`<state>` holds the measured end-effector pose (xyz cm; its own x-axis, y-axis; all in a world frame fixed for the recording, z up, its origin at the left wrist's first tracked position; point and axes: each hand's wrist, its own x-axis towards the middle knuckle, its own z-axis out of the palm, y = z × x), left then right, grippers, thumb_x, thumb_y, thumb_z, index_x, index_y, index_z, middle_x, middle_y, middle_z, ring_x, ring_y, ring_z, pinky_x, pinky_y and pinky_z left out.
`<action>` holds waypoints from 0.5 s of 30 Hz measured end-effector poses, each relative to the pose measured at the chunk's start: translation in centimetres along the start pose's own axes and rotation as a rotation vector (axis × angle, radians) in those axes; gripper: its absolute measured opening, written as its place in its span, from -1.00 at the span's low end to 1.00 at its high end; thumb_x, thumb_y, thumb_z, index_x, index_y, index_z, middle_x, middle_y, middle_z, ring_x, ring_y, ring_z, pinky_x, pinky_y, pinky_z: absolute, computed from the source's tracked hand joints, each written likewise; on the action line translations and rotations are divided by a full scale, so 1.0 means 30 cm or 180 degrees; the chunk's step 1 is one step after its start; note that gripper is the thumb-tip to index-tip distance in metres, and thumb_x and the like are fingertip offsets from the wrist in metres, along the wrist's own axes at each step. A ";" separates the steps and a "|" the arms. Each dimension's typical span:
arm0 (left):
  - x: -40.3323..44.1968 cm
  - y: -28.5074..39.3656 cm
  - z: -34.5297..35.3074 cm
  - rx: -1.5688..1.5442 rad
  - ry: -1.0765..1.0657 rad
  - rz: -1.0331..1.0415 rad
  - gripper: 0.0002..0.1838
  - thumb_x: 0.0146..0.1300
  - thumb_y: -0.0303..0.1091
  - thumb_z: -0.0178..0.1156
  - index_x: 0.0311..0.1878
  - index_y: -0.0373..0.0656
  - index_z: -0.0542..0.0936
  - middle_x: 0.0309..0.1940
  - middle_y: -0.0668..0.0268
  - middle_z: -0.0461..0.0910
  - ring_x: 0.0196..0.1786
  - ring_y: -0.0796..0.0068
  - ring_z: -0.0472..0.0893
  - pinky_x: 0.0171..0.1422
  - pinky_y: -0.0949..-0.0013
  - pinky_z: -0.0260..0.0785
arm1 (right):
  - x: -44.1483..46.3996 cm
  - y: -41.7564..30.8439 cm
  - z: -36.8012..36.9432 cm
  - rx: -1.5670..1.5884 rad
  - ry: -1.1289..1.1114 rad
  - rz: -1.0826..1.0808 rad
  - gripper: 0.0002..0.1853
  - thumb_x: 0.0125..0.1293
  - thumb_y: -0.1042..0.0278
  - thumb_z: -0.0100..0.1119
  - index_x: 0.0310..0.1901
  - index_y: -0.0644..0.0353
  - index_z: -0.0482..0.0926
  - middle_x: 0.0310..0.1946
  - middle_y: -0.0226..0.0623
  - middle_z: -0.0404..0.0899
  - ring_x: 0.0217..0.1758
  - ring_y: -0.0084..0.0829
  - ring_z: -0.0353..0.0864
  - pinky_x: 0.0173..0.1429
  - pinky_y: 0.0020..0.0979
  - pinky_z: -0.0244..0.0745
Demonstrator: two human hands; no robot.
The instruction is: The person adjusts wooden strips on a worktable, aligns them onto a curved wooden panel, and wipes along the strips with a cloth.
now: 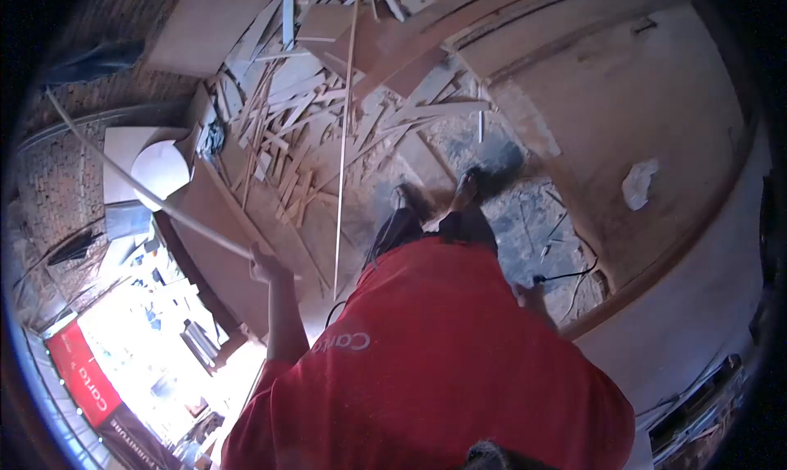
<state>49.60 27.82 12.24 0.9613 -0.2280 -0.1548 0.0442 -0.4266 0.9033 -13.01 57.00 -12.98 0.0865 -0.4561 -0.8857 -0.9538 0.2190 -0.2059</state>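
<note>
My left hand (264, 267) is closed around the end of a long, narrow wooden strip (156, 193). The strip reaches up and away to the far left, in front of the brick wall. On the right, my right hand (529, 296) hangs low beside the red shirt, close to the edge of the big board. It is partly hidden and dim, so its fingers do not show clearly. Just above it is a black plug-like piece (538, 279) on a dark cable (570, 274); whether the hand touches it I cannot tell.
Scattered wood offcuts (295, 109) cover the floor ahead. A second thin strip (345, 134) runs lengthwise left of my feet. A large brown board (639, 142) with crumpled paper (639, 183) fills the right side. A red banner (82, 367) is by the bright opening at lower left.
</note>
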 end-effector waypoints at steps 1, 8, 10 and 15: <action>0.004 -0.028 -0.001 0.0050 0.0104 0.0053 -0.62 0.22 -0.10 0.41 -0.47 -0.12 0.47 -0.62 0.49 0.25 -0.62 0.55 0.22 -0.51 0.29 0.03 | 0.057 -0.056 -0.005 0.0313 0.0106 -0.0043 -0.55 0.23 -0.13 0.30 -0.08 0.09 0.71 -0.06 0.00 0.69 -0.01 -0.05 0.70 0.03 -0.02 0.61; -0.096 -0.055 0.092 -0.0123 -0.0498 0.0613 -0.71 0.26 -0.23 0.37 -0.41 -0.20 0.52 -0.58 0.52 0.29 -0.56 0.63 0.24 -0.49 0.35 0.05 | 0.179 -0.424 -0.696 0.0586 0.0973 -0.0466 -0.63 0.30 0.05 0.19 -0.23 0.23 0.77 -0.23 0.09 0.73 -0.11 0.09 0.75 0.03 0.00 0.63; -0.148 -0.032 0.156 -0.0044 -0.1298 0.1025 -0.74 0.29 -0.27 0.35 -0.37 -0.22 0.53 -0.55 0.53 0.32 -0.50 0.69 0.26 -0.45 0.40 0.06 | 0.106 -0.558 -0.880 0.0932 0.1365 -0.1095 -0.67 0.31 0.11 0.20 -0.21 0.23 0.75 -0.24 0.04 0.73 -0.15 0.01 0.76 -0.03 -0.08 0.64; -0.361 0.147 0.361 -0.0573 -0.2555 0.1266 -0.73 0.25 -0.33 0.43 -0.40 -0.25 0.54 -0.53 0.56 0.38 -0.45 0.71 0.29 -0.40 0.45 0.08 | -0.141 -0.927 -1.182 0.2494 0.1767 -0.2194 -0.69 0.42 0.28 0.27 0.07 0.28 0.69 -0.13 -0.11 0.76 -0.07 -0.35 0.76 0.11 -0.29 0.62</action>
<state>36.43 18.94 13.57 0.4397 -0.8981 0.0104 -0.1433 -0.0586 0.9879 2.94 22.24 11.25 0.1925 -0.9551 -0.2252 -0.3012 0.1610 -0.9399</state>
